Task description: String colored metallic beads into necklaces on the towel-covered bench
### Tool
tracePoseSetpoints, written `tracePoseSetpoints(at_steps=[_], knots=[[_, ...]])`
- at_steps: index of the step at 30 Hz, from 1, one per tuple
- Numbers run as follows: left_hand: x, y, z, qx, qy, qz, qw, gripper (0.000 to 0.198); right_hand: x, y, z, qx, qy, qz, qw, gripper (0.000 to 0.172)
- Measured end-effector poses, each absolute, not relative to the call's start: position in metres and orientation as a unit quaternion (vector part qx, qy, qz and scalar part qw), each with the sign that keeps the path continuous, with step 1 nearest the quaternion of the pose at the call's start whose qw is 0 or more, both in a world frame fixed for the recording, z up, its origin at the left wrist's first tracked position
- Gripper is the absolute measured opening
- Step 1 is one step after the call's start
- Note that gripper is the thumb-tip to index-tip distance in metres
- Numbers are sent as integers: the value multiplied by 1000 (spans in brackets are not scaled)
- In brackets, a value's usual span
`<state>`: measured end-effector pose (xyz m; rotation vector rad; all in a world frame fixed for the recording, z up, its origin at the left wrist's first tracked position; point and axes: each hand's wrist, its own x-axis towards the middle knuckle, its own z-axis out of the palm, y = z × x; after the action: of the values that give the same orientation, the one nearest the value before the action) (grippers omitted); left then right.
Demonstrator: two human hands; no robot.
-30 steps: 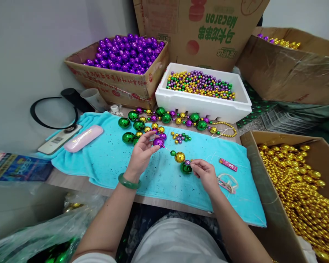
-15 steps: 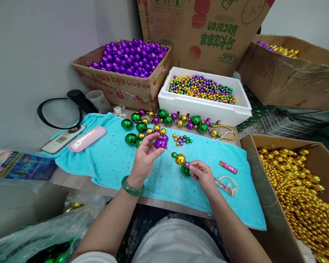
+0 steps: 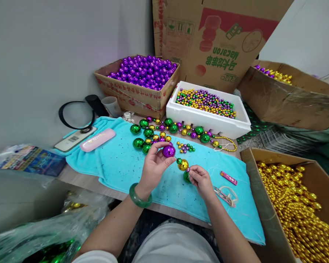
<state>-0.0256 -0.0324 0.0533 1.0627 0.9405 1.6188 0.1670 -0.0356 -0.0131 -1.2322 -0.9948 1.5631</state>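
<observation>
My left hand [image 3: 153,166], with a green bangle on its wrist, pinches a large shiny purple bead [image 3: 169,151]. A thin string runs from that bead to a small green bead [image 3: 178,160] and a gold bead [image 3: 183,165]. My right hand [image 3: 200,179] is closed at the other end of this short strand, by a small purple bead [image 3: 188,169]. Partly behind its fingers is a large green bead [image 3: 186,176]. Loose green beads [image 3: 138,143] and a small pile of mixed beads [image 3: 185,147] lie on the turquoise towel [image 3: 117,157].
Behind stand a carton of purple beads [image 3: 137,95] and a white foam box [image 3: 205,118] of small beads. A finished-looking bead strand [image 3: 199,130] lies before them. Scissors [image 3: 225,196] rest at right, near a carton of gold beads [image 3: 265,204]. A pink case [image 3: 98,140] lies left.
The camera view has shifted, so the scene sits lower and slightly right. The large purple bead is nearer the small green bead, with less bare string between them.
</observation>
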Motion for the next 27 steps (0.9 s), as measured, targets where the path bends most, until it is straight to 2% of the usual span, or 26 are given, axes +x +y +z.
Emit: tracePoseSetpoints(at_steps=[11,27], knots=[[-35,-44,80,453,372,645,490,42,163,-25,-19,-467,-445,621,444,32],[-31,-33,94,319,331,666,587,37,150,-18,-11,-435,-370,677,465,32]])
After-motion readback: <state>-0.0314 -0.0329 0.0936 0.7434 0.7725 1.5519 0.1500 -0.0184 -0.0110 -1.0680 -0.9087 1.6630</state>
